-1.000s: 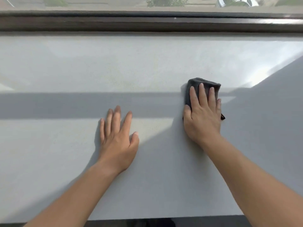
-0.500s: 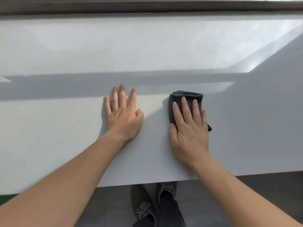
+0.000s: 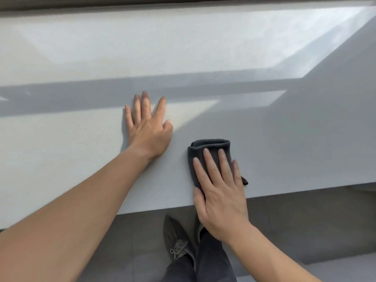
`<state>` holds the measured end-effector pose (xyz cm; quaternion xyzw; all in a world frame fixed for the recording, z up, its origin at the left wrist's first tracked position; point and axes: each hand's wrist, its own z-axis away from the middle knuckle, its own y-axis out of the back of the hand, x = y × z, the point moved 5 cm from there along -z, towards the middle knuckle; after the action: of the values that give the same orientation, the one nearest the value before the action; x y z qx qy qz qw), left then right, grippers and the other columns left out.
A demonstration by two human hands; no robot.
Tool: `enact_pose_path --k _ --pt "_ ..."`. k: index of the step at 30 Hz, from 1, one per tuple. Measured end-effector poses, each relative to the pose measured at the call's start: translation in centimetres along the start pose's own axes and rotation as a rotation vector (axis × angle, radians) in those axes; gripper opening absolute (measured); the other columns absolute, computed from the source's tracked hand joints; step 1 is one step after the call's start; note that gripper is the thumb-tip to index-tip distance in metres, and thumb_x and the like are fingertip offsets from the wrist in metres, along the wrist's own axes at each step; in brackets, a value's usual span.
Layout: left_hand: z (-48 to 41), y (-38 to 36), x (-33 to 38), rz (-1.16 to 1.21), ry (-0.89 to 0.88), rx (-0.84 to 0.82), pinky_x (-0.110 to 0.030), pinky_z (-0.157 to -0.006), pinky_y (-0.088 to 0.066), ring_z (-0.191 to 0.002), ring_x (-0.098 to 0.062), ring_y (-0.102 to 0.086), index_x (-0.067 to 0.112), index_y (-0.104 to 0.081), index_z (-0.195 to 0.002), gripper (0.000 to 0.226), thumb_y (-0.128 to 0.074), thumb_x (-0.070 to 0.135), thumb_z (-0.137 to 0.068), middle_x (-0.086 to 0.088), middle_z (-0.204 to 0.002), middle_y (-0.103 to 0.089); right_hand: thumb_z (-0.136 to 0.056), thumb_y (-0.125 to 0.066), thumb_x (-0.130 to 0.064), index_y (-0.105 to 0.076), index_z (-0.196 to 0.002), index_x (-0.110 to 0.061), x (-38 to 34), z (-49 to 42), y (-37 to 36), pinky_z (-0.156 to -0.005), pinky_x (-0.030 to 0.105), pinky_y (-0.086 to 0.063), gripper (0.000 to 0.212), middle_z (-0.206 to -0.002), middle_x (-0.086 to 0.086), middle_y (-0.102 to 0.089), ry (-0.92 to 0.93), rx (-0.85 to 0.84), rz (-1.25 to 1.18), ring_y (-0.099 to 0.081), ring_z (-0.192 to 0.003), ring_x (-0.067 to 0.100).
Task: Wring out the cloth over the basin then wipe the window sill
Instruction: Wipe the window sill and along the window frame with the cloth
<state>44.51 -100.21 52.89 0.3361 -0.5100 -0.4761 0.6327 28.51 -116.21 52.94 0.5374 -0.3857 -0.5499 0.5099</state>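
A folded dark grey cloth (image 3: 209, 148) lies flat on the wide white window sill (image 3: 203, 47), close to its near edge. My right hand (image 3: 219, 190) presses down on the cloth with flat, spread fingers, its palm overhanging the sill's edge. To the left, my left hand (image 3: 148, 127) rests flat on the bare sill, fingers apart, holding nothing. The basin is not in view.
The dark window frame (image 3: 142, 5) runs along the far side of the sill. Below the sill's near edge are a grey floor (image 3: 305, 231), my leg and a grey shoe (image 3: 177, 241). Bands of shadow and sunlight cross the sill.
My right hand has dragged the cloth from the middle of the sill back toward the near edge and a little leftward. The view has tilted down, so my left hand appears higher.
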Motion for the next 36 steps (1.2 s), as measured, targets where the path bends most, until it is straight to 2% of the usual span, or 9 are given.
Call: enact_pose_path --k 5,10,14,17,21,23,28,31,36 --pt "0.9 0.4 1.5 0.089 -0.094 0.089 -0.046 -0.120 0.015 -0.151 -0.019 0.018 0.030 -0.009 -0.157 0.069 -0.040 0.028 -0.095 -0.007 -0.166 0.014 -0.095 -0.043 -0.037 -0.029 -0.157 -0.027 3.6 0.3 0.1 -0.123 0.055 -0.012 0.064 -0.167 -0.002 -0.018 0.135 -0.010 0.027 -0.006 -0.155 0.026" --pt "2.0 -1.3 5.1 0.174 -0.171 0.037 -0.038 -0.121 0.014 -0.151 -0.018 0.017 0.028 -0.014 -0.157 0.066 -0.043 0.028 -0.098 -0.006 -0.166 0.012 -0.093 -0.032 -0.036 -0.021 -0.159 -0.024 9.7 -0.9 1.6 -0.123 0.056 -0.009 0.068 -0.168 0.001 -0.011 -0.331 0.077 -0.010 -0.001 -0.155 0.027" --pt "1.7 -2.3 8.0 0.188 -0.175 0.023 -0.037 -0.120 0.014 -0.151 -0.018 0.016 0.028 -0.012 -0.157 0.064 -0.040 0.030 -0.100 -0.005 -0.166 0.011 -0.094 -0.042 -0.038 -0.024 -0.158 -0.025 4.1 1.8 0.0 -0.121 0.059 -0.015 0.068 -0.168 0.002 -0.015 -0.013 0.023 0.008 -0.004 -0.155 0.031" --pt "1.6 -2.7 8.9 0.161 -0.140 0.005 -0.037 -0.120 0.015 -0.151 -0.017 0.017 0.029 -0.010 -0.158 0.063 -0.038 0.034 -0.101 -0.004 -0.166 0.012 -0.095 -0.045 -0.039 -0.029 -0.157 -0.028 7.5 1.8 0.7 -0.123 0.056 -0.013 0.065 -0.167 -0.002 -0.017 0.147 -0.004 0.029 -0.007 -0.155 0.027" --pt "1.1 -3.5 10.3 0.122 -0.096 -0.011 -0.042 -0.121 0.013 -0.151 -0.017 0.017 0.030 -0.009 -0.157 0.063 -0.035 0.039 -0.101 -0.002 -0.166 0.013 -0.094 -0.031 -0.041 -0.024 -0.158 -0.026 17.3 -2.2 3.0 -0.124 0.054 -0.005 0.066 -0.168 -0.002 -0.010 -0.212 0.039 0.010 -0.002 -0.155 0.026" --pt "0.3 -3.8 11.2 0.120 -0.080 0.005 -0.043 -0.121 0.012 -0.151 -0.018 0.017 0.029 -0.009 -0.157 0.063 -0.035 0.039 -0.101 -0.003 -0.166 0.012 -0.095 -0.029 -0.039 -0.020 -0.159 -0.024 17.9 -2.6 3.3 -0.124 0.055 -0.005 0.066 -0.168 0.000 -0.009 -0.316 0.061 -0.003 0.000 -0.155 0.027" --pt "-2.1 -4.1 13.5 0.132 -0.056 0.040 -0.042 -0.121 0.012 -0.152 -0.022 0.015 0.026 -0.012 -0.157 0.064 -0.039 0.036 -0.100 -0.007 -0.167 0.009 -0.094 -0.039 -0.037 -0.023 -0.158 -0.022 12.1 2.1 1.8 -0.121 0.059 -0.014 0.067 -0.168 0.004 -0.015 -0.052 0.025 0.010 -0.006 -0.155 0.033" --pt "-2.6 -5.0 14.1 0.037 -0.025 -0.007 -0.044 -0.120 0.016 -0.151 -0.022 0.020 0.028 -0.008 -0.157 0.065 -0.035 0.041 -0.100 -0.006 -0.166 0.013 -0.093 -0.043 -0.036 -0.029 -0.157 -0.024 14.7 1.7 2.2 -0.122 0.058 -0.013 0.067 -0.167 0.001 -0.018 0.111 0.001 0.002 -0.008 -0.155 0.031" --pt "-2.5 -5.4 14.3 -0.028 -0.001 -0.001 -0.044 -0.120 0.016 -0.151 -0.021 0.021 0.029 -0.008 -0.157 0.065 -0.035 0.041 -0.100 -0.005 -0.166 0.014 -0.093 -0.029 -0.039 -0.021 -0.159 -0.026 22.7 -5.3 4.4 -0.124 0.052 -0.002 0.067 -0.168 -0.003 -0.008 -0.182 0.028 -0.016 0.002 -0.155 0.024"
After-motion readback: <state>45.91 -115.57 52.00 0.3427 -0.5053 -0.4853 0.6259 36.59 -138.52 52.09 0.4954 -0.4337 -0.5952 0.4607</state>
